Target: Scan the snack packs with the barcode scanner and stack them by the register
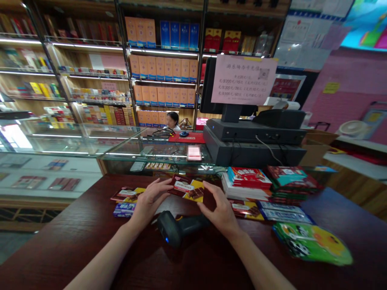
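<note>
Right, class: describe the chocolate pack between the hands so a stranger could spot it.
Start at the dark table, then find the black scanner on it. Just beyond, between the left hand and right hand, is a maroon-and-yellow chocolate pack. Lookalikes lie either side; only this one is between the hands.

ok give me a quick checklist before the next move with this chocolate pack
1. Chocolate pack with left grip at its left end, right grip at its right: ok.
2. Printed front in view: ok.
3. Underside: cannot tell, hidden.
4. Wooden counter clear on the pack's near side: not ok, the scanner lies there, its blue light lit.
5. Scanner handle clear of the right grip: cannot tell.
6. Green packet clear of both grips: ok.
</note>
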Demonstrator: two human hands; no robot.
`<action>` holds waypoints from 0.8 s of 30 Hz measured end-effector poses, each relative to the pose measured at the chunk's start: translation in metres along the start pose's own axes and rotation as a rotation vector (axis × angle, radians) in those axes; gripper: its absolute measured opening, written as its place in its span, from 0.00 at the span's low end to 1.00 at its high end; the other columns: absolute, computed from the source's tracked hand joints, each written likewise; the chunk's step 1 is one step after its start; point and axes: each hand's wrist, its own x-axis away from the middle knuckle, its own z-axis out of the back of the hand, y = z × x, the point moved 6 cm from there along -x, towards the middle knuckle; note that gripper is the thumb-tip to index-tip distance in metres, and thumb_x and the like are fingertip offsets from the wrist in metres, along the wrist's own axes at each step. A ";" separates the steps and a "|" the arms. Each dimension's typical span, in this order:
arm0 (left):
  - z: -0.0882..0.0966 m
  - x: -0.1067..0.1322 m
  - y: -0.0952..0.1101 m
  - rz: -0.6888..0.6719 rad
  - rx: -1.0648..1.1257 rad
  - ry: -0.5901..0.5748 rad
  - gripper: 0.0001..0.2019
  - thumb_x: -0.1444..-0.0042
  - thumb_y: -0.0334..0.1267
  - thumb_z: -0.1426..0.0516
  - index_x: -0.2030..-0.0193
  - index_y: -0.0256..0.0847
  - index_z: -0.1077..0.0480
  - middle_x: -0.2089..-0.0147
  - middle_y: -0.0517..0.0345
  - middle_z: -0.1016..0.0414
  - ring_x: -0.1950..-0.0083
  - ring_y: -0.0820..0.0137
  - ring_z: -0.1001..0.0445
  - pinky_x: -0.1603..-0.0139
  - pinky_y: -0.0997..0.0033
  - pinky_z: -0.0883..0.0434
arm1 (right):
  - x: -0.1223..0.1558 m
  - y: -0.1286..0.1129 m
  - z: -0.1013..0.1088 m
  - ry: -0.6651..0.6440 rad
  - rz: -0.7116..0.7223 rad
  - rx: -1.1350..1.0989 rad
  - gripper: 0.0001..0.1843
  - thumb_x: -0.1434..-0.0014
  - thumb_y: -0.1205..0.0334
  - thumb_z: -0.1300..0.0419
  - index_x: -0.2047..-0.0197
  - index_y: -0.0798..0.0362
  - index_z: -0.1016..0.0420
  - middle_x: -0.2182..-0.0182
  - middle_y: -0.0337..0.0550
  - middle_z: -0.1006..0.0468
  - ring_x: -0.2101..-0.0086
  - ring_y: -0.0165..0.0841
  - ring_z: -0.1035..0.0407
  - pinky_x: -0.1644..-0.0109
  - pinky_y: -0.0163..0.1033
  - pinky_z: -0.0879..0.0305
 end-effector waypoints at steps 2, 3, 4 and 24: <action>0.001 0.001 -0.001 0.012 -0.018 0.023 0.11 0.34 0.42 0.45 0.49 0.47 0.25 0.43 0.56 0.21 0.41 0.63 0.23 0.31 0.47 0.34 | -0.001 0.002 -0.002 -0.004 -0.104 -0.085 0.25 0.38 0.58 0.39 0.37 0.48 0.32 0.43 0.49 0.25 0.43 0.43 0.30 0.38 0.52 0.31; 0.002 0.001 -0.001 0.020 -0.023 0.038 0.11 0.34 0.43 0.45 0.49 0.47 0.25 0.44 0.56 0.20 0.42 0.63 0.23 0.31 0.48 0.34 | -0.001 0.003 -0.003 -0.010 -0.164 -0.137 0.24 0.38 0.57 0.39 0.39 0.48 0.30 0.44 0.48 0.24 0.46 0.43 0.28 0.41 0.50 0.29; 0.002 0.002 -0.001 0.029 -0.026 0.054 0.11 0.34 0.43 0.45 0.49 0.47 0.25 0.45 0.56 0.19 0.43 0.64 0.22 0.31 0.49 0.34 | -0.002 0.004 -0.005 -0.020 -0.227 -0.193 0.22 0.37 0.55 0.39 0.41 0.48 0.28 0.46 0.48 0.22 0.48 0.42 0.26 0.44 0.49 0.27; 0.003 0.001 -0.002 0.269 0.022 0.213 0.13 0.35 0.47 0.44 0.50 0.46 0.24 0.54 0.57 0.18 0.54 0.66 0.20 0.48 0.63 0.24 | -0.003 0.011 -0.021 -0.100 -0.468 -0.282 0.16 0.38 0.53 0.44 0.51 0.50 0.26 0.66 0.43 0.18 0.65 0.37 0.21 0.59 0.41 0.26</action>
